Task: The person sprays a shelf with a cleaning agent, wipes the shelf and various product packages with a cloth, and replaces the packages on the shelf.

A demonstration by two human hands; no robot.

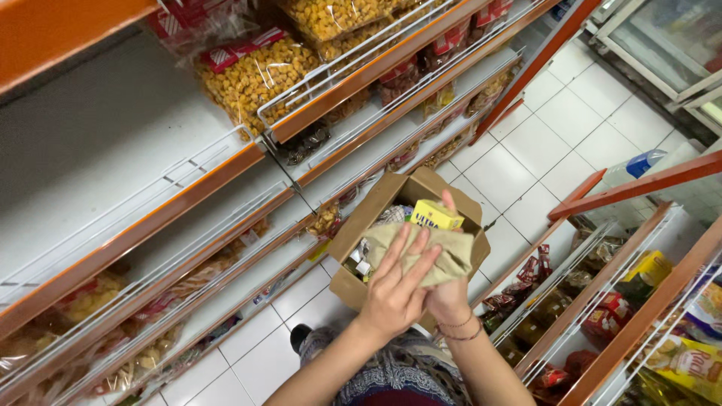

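My right hand, with thin bracelets at the wrist, holds a small yellow carton upright; one fingertip shows behind its top. A beige cloth is draped over the lower part of the carton and over that hand. My left hand lies flat on the cloth with fingers spread, pressing it against the carton. Both hands hover above an open brown cardboard box standing on the floor, with several small packages inside it.
Orange-edged white shelves run along the left, holding bags of yellow snacks. More shelves with red and brown packets stand at the right. White floor tiles lie between them. A clear jug with a blue cap sits farther off.
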